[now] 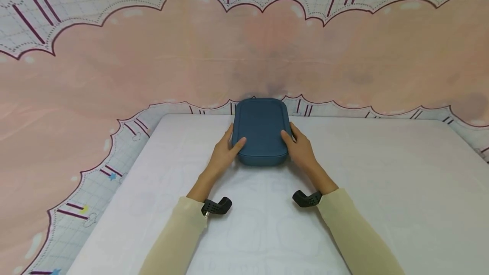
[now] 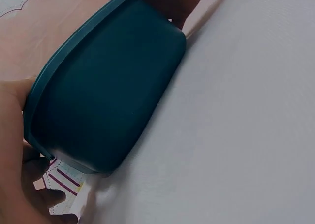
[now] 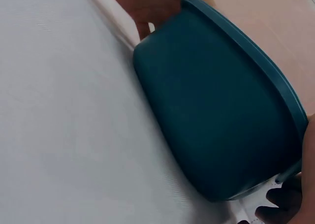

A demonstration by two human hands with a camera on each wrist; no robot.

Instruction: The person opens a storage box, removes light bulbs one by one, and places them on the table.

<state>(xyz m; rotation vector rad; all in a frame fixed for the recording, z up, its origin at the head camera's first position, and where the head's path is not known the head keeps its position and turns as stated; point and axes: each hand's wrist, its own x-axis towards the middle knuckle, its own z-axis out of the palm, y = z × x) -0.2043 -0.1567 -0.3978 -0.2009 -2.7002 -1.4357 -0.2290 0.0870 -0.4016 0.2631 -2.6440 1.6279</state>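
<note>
A blue rectangular lidded box (image 1: 261,128) with rounded corners, like a lunch box, is at the far middle of the white table. Its lid faces up, and the inside is hidden. My left hand (image 1: 221,152) grips its left side, thumb on the lid's edge and fingers down along the wall. On the opposite side my right hand (image 1: 302,150) holds it the same way. Both wrist views show the smooth front wall of the box (image 2: 108,86) close over the cloth, with the lid's rim (image 3: 256,51) along the top.
White cloth covers the table (image 1: 382,190), whose far edge lies just behind the box. Beyond it hangs a pinkish backdrop (image 1: 214,54) with scalloped borders. Each wrist wears a black camera mount (image 1: 217,206).
</note>
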